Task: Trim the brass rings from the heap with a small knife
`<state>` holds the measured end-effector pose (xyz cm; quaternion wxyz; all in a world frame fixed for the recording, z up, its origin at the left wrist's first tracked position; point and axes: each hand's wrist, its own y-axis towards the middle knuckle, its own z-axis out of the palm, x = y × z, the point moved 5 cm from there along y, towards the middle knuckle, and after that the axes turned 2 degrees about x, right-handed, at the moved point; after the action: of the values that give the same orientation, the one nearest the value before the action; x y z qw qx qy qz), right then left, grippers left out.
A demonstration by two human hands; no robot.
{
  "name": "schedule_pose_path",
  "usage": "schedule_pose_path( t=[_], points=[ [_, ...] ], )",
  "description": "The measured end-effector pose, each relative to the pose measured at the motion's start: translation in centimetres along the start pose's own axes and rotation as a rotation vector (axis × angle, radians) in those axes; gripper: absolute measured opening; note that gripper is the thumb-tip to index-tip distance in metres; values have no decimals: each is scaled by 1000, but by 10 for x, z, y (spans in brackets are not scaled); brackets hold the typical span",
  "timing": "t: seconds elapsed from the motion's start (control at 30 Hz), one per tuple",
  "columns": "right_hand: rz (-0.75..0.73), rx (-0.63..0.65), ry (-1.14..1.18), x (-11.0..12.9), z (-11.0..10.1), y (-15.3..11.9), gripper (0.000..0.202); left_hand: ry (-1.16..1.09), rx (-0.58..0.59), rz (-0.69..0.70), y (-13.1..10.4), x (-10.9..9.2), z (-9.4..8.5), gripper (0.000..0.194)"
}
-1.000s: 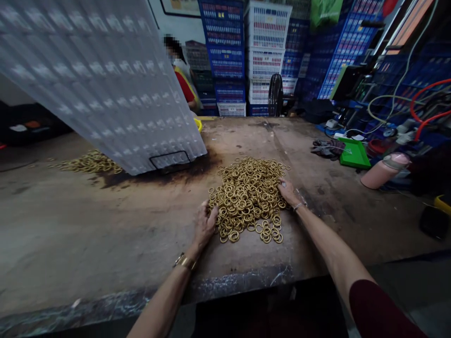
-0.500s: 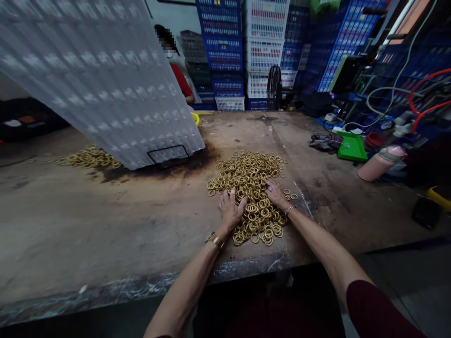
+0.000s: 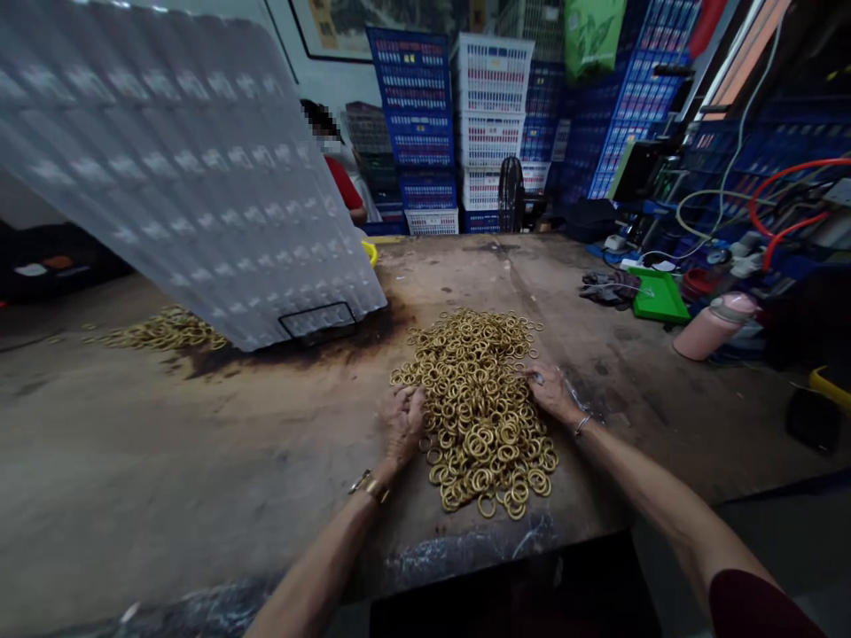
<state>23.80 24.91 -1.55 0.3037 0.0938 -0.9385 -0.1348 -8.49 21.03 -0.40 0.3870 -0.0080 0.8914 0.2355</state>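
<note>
A heap of brass-coloured rings (image 3: 482, 399) lies loosely on the wooden table (image 3: 266, 470) in front of me. At the heap's left edge is my left hand (image 3: 402, 424), slightly blurred, its fingers loosely bent and holding no ring that I can see. My right hand (image 3: 555, 394) lies against the right edge, fingers reaching toward the rings and not closed on anything visible. A watch (image 3: 370, 486) circles my left wrist and a bracelet (image 3: 583, 424) my right.
A tall grey ribbed panel (image 3: 219, 195) leans over the table at left, with a second ring pile (image 3: 163, 330) behind it. A person (image 3: 342, 182) is beyond. At right stand a green tray (image 3: 658, 297) and pink bottle (image 3: 714, 328). Stacked crates (image 3: 492, 115) line the back.
Both hands have moved outward from within the heap to its sides, the left leftward and the right rightward. More rings now lie spread at the near end. The view has tilted up slightly.
</note>
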Motion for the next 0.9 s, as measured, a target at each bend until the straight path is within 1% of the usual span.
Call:
schedule_pose_path(
  t=[0.07, 0.13, 0.17, 0.3, 0.37, 0.43, 0.5, 0.53, 0.6, 0.67, 0.77, 0.83, 0.9],
  points=[
    [128, -79, 43, -26, -11, 14, 29, -52, 1, 3, 18, 14, -5, 30],
    [246, -133, 81, -53, -20, 32, 35, -78, 7, -22, 34, 27, -5, 29],
    [279, -145, 78, -65, -23, 41, 38, -80, 2, -42, 41, 33, -4, 28],
    [335, -150, 59, -106, -32, 83, 44, -70, -38, -121, 62, 51, 5, 32],
    [350, -135, 53, -120, -31, 105, 46, -34, -94, -127, 71, 57, 9, 34],
    [354, -106, 55, -127, -25, 128, 47, 15, -161, -89, 79, 60, 12, 33],
    [337, -68, 64, -128, -14, 152, 47, 52, -191, -31, 86, 62, 16, 36],
    [322, -48, 72, -125, -7, 163, 48, 62, -185, -5, 89, 62, 19, 40],
    [287, 2, 94, -117, 8, 184, 48, 66, -138, 32, 96, 63, 26, 47],
    [237, 63, 121, -104, 24, 199, 46, 52, -63, 53, 102, 63, 35, 54],
    [177, 134, 157, -82, 44, 208, 43, 38, 83, 84, 110, 61, 50, 58],
    [137, 175, 185, -69, 53, 206, 41, 46, 204, 100, 114, 60, 61, 56],
    [92, 212, 232, -56, 60, 198, 39, 71, 302, 110, 115, 58, 69, 52]
  ],
)
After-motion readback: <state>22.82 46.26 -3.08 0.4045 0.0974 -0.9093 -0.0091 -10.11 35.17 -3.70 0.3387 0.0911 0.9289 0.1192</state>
